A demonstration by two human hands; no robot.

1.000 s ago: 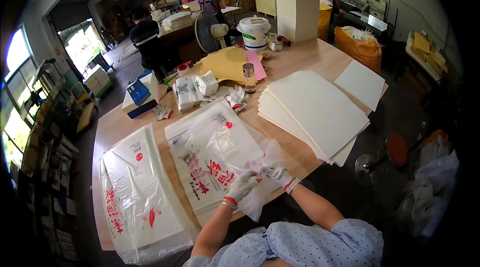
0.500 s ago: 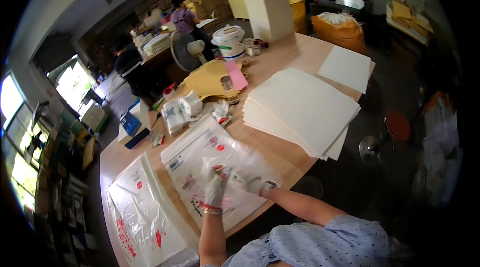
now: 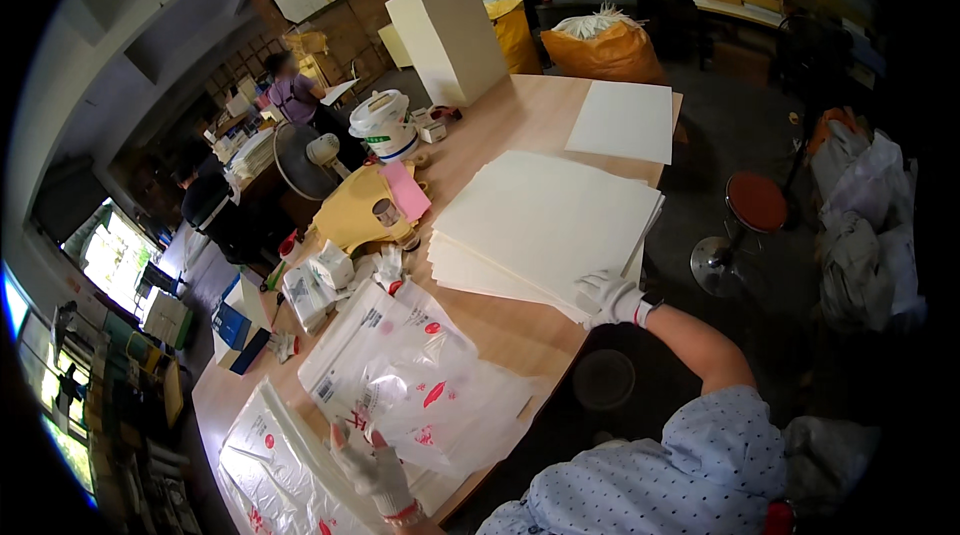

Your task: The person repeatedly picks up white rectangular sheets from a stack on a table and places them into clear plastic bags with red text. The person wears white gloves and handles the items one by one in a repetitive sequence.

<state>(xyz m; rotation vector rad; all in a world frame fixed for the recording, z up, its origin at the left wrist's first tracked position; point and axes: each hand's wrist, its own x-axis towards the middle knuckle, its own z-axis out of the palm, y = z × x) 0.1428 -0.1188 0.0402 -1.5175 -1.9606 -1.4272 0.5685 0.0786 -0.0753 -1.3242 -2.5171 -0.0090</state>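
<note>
My right hand (image 3: 610,301), in a white glove, rests its outstretched fingers on the near corner of a fanned stack of large white sheets (image 3: 550,215). Lower down, my left hand (image 3: 374,470), gloved with bare fingertips, has its thumb and finger spread and nothing visible in them. It is over the near part of the plastic bags, between two piles. One clear bag (image 3: 455,375) with red prints lies spread and rumpled on top of the middle pile. To its left is a second pile of shiny printed plastic bags (image 3: 270,460).
Beyond the bags lie white wrapped packets (image 3: 312,290), yellow paper (image 3: 352,210), a pink sheet (image 3: 405,191) and a white bucket (image 3: 385,127). A tall white block (image 3: 450,40) stands at the back. A red stool (image 3: 755,203) is right of the table. Other people work farther off.
My hands, together over a blurred clear bag before, are now apart: the right is at the sheets, the left nearer me. The bag now lies on the pile. My view has swung right.
</note>
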